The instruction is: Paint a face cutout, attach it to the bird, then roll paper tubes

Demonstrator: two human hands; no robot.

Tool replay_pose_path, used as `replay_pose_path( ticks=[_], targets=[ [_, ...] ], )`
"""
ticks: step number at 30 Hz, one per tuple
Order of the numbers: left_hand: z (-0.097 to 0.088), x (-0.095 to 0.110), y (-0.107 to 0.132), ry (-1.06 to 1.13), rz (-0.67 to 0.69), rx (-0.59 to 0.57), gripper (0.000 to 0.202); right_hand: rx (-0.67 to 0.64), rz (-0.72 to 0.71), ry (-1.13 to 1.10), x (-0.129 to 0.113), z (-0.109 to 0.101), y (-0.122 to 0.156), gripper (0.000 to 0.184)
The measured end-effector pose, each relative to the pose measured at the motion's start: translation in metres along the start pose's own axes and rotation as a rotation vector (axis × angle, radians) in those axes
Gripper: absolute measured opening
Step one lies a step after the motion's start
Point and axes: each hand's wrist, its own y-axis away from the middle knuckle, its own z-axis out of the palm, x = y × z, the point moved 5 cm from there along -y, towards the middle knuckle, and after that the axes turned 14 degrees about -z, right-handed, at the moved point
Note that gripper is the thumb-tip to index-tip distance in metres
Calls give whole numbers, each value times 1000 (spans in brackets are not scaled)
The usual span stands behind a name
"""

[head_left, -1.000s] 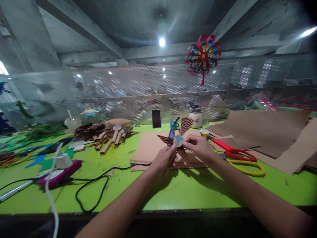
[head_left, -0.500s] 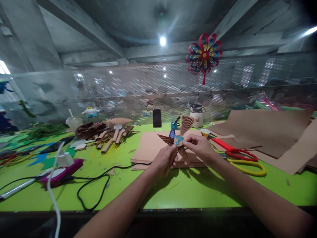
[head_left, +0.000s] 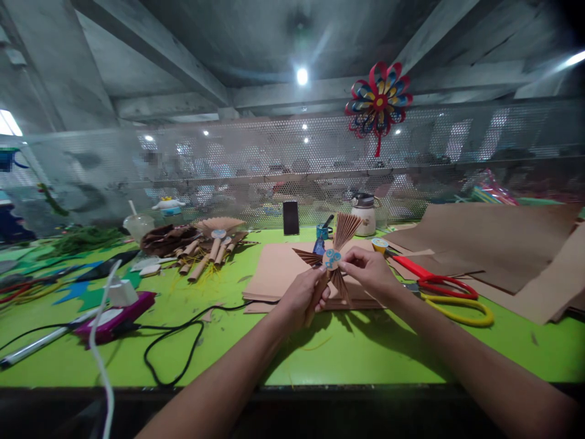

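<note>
I hold a brown pleated paper fan with a round blue sticker at its middle, a little above the green table. My left hand is closed round the fan's lower stick part. My right hand pinches the fan at its centre beside the sticker. Under both hands lies a stack of brown paper sheets.
Red and yellow scissors lie to the right beside large brown paper sheets. To the left are finished folded fans, a purple glue gun and black cable. A phone, a white jar and a mesh screen stand behind.
Almost nothing moved. Both hands keep hold of the fan; the view drifted slightly, and my left hand's fingers shifted a little on the fan's lower part.
</note>
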Motion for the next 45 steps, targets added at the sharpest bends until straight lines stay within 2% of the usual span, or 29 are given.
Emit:
replay_pose_path(
  ticks=[31,45],
  targets=[
    [1,4,6,14,0,-27,32,-44,51,-28,-12,-2,-3,24],
    [1,3,3,13,-6,-7,33,-21,40,-48,-4,-1,-2,24]
  ],
)
